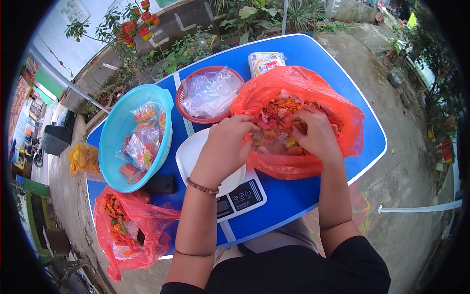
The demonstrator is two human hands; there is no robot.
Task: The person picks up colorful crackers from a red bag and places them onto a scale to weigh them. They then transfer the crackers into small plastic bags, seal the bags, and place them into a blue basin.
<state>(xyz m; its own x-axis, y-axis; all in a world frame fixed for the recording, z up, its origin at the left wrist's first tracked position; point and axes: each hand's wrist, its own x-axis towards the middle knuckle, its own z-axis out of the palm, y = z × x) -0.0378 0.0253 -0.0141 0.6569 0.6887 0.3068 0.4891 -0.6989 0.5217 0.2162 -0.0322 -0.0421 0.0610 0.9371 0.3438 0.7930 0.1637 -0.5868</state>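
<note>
A large red plastic bag (318,85) lies open on the blue table, full of small orange, pink and yellow snack pieces (279,115). At the bag's left rim is my left hand (229,142), its fingers bent toward the contents; what they hold, if anything, is too small to make out. Inside the bag my right hand (313,132) reaches among the pieces with curled fingers, their tips partly hidden. Under my left forearm a white plate (191,152) rests on a white scale (257,188).
A turquoise basin (110,147) with filled clear packets stands left. Behind the plate is a red basket (183,103) of clear bags. A smaller red bag (159,220) hangs over the near left edge. A white packet (264,63) lies at the far edge, and a dark object (164,184) beside the basin.
</note>
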